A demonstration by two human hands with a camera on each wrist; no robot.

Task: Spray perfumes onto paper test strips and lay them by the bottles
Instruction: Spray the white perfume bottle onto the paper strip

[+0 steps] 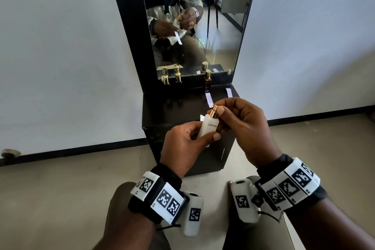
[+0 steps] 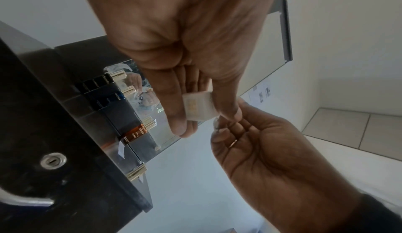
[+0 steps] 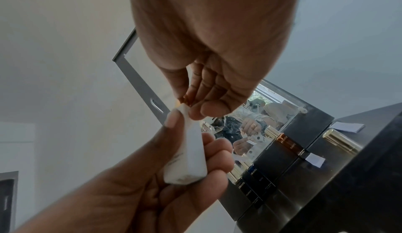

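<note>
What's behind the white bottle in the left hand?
A paper strip pokes out behind the white bottle, held in the left hand; most of it is hidden.

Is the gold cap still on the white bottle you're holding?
No: in the head view the white bottle, held in the left hand, shows its bare gold sprayer, with the right hand fingertips at it.

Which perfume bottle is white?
The white bottle gripped in the left hand; the other bottles standing by the mirror are dark or amber.
</note>
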